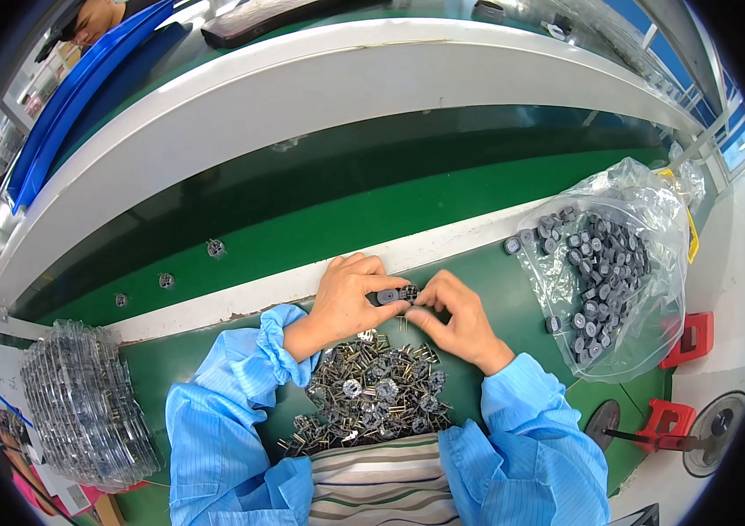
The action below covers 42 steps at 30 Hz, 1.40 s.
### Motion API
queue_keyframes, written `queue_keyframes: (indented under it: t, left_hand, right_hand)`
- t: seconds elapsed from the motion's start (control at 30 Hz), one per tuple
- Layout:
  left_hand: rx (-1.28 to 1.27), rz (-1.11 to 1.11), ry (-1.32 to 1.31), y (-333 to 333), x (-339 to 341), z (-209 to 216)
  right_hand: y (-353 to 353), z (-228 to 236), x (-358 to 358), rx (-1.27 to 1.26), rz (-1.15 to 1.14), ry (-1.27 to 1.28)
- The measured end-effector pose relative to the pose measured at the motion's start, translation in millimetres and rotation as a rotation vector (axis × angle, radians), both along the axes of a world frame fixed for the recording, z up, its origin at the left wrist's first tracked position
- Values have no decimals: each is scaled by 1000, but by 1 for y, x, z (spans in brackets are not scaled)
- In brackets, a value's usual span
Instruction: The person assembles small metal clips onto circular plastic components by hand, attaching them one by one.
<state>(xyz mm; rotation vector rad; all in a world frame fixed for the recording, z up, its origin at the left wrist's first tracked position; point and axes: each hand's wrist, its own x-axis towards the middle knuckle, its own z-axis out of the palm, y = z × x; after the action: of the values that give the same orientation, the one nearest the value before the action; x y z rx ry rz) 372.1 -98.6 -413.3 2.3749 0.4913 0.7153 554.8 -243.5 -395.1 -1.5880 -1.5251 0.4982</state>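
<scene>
Over the bench, my left hand (350, 298) pinches a small dark grey plastic cap (387, 296) between thumb and fingers. Close against it, the thumb and forefinger of my right hand (462, 323) grip a small black part with metal contacts (409, 293). The two pieces are side by side; whether they are joined I cannot tell. Just below my hands lies a heap of black parts with metal pins (377, 390), reaching to my striped lap. To the right, many similar grey caps (596, 280) lie in and around the mouth of a clear plastic bag (653, 197).
Clear plastic trays (87, 403) are stacked at the left. Beyond a white rail (477, 235), a green belt (320, 215) carries a few small parts (216, 249). Red holders (688, 340) stand at the right edge. A blue tray (83, 96) and another person (96, 22) are far left.
</scene>
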Motion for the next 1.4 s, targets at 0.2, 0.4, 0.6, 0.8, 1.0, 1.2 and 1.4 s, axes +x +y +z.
queue_keyframes:
  t: [0.2, 0.4, 0.6, 0.8, 1.0, 1.2, 1.4]
  left_hand:
    - [7, -12, 9, -2, 2, 1]
    - [-22, -69, 30, 1, 3, -4]
    - [-133, -136, -21, 5, 3, -6]
    - [-84, -120, -43, 5, 5, -7]
    - [-53, -115, 14, 1, 1, -1]
    - [-36, -174, -32, 7, -3, 1]
    - [-165, -137, -127, 7, -3, -3]
  right_hand:
    - [-3, -6, -4, -25, 41, -33]
    - [5, -4, 1, -39, 18, -10]
    - [13, -10, 10, -23, 101, -81]
    - [45, -6, 40, -9, 62, -57]
    - [135, -4, 24, -2, 183, 43]
    - [154, -21, 15, 40, 169, 53]
    - [57, 18, 27, -15, 202, -36]
